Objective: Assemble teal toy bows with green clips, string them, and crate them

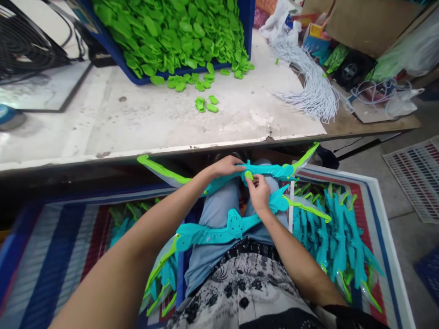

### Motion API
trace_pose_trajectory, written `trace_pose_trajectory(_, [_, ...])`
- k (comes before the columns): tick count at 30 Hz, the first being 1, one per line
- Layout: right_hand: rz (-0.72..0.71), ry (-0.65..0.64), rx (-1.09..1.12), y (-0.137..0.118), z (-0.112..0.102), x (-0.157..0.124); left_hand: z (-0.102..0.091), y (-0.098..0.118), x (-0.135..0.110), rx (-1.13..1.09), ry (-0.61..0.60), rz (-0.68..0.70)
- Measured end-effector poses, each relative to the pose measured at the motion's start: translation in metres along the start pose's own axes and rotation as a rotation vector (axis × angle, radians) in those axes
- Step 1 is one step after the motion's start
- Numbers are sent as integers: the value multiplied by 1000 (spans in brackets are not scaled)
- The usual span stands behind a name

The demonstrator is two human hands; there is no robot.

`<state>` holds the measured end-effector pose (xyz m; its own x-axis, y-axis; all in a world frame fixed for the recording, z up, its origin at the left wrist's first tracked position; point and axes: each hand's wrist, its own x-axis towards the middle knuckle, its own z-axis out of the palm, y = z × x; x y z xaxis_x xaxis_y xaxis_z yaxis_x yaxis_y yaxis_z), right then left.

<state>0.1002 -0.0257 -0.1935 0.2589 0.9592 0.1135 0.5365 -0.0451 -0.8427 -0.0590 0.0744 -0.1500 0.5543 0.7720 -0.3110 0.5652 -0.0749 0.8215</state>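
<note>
A teal toy bow (270, 171) with lime-green limb tips lies across my knees, close to the table edge. My left hand (228, 165) is closed over its middle from the left. Between the thumb and fingers of my right hand (259, 194) is a small green plastic piece (248, 175), held against the bow's centre. I cannot tell whether the piece is seated in it. Nearer my waist, a second teal toy bow (209, 234) rests on my lap, its hexagonal middle facing up; my right forearm crosses over it.
A blue bin (137, 75) full of green pieces stands on the white table (137, 123), with several loose ones (212, 108) in front. White cords (313, 87) lie to the right. Toy bows (338, 233) fill the striped-lined crate on my right; more bows (164, 278) are at left.
</note>
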Motion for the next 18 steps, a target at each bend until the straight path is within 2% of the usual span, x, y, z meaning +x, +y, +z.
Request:
trace_pose_trajectory(5, [158, -6, 21, -4, 3, 0, -2, 6, 0, 4, -18, 9])
trace_pose_trajectory(12, [202, -77, 83, -6, 6, 6, 4, 18, 9, 248, -3, -84])
trace_pose_trajectory(16, [396, -46, 305, 1, 12, 7, 6, 22, 7, 174, -6, -75])
trace_pose_trajectory(18, [513, -144, 492, 3, 15, 8, 6, 22, 5, 135, 6, -72])
